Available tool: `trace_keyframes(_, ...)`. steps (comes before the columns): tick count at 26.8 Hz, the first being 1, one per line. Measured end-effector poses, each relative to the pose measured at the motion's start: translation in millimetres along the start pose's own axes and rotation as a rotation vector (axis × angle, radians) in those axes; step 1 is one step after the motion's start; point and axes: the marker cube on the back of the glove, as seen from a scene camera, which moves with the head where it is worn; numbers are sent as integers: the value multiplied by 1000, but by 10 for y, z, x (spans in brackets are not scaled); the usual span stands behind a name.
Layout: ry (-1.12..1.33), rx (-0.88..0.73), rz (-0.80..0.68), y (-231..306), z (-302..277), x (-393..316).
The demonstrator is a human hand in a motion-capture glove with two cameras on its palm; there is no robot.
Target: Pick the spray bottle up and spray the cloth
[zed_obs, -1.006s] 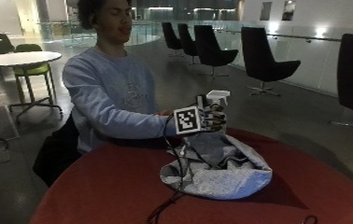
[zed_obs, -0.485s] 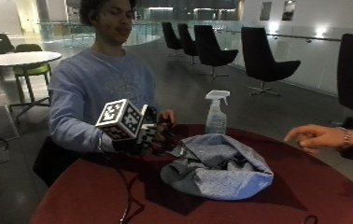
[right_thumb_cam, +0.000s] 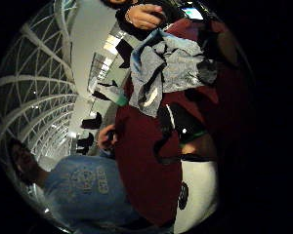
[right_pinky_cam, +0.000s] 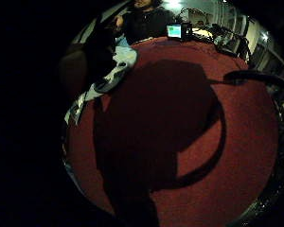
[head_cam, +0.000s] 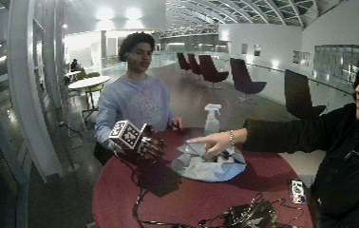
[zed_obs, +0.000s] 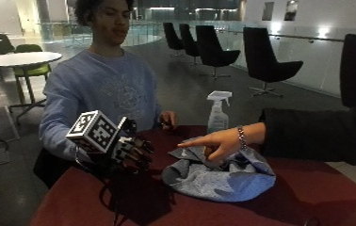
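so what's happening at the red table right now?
A person sits at the round red table with their gloved right hand raised above it, to one side of the cloth, fingers loosely curled and holding nothing. The spray bottle stands upright at the table's far edge, behind the crumpled blue-grey cloth, and nobody is touching it. A second person's bare hand reaches in from across the table and points down at the cloth. No spraying is under way.
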Motion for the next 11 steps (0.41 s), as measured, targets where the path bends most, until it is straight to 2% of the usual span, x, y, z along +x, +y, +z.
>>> trace_keyframes(11, 15, -4, -11, -19, -1, -3)
